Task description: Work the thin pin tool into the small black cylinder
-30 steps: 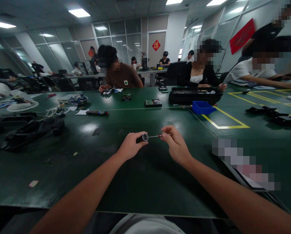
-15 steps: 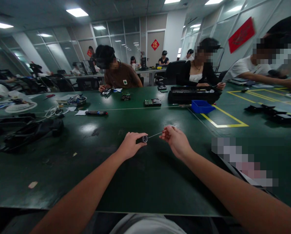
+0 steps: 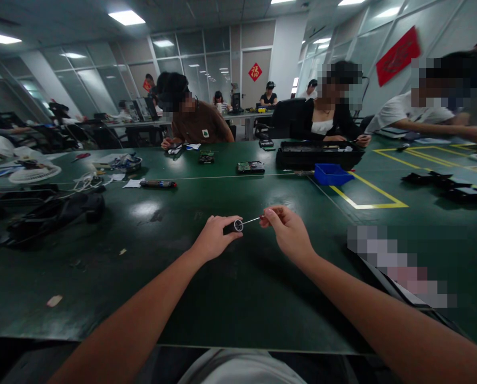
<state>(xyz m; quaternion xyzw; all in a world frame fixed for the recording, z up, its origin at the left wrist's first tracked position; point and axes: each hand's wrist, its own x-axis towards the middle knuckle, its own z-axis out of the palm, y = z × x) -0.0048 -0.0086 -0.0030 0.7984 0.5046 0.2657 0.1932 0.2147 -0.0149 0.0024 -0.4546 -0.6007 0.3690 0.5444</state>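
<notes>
My left hand (image 3: pixel 214 237) is closed round a small black cylinder (image 3: pixel 234 226) with a silver end, held just above the green table (image 3: pixel 222 288). My right hand (image 3: pixel 285 230) pinches a thin screwdriver (image 3: pixel 251 220) with a reddish handle. Its metal tip points into the cylinder's silver end. Both hands hover near the middle of the table in front of me.
A blue bin (image 3: pixel 333 174) and a long black tray (image 3: pixel 318 154) lie far right beside yellow floor-tape lines (image 3: pixel 368 194). Circuit boards (image 3: pixel 250 167), a black tool (image 3: pixel 158 184) and cables (image 3: pixel 54 210) lie to the left. Several people sit across the table.
My right hand has shifted slightly left, closer to the cylinder, and the screwdriver shaft showing between the hands has shortened. My left hand has hardly moved.
</notes>
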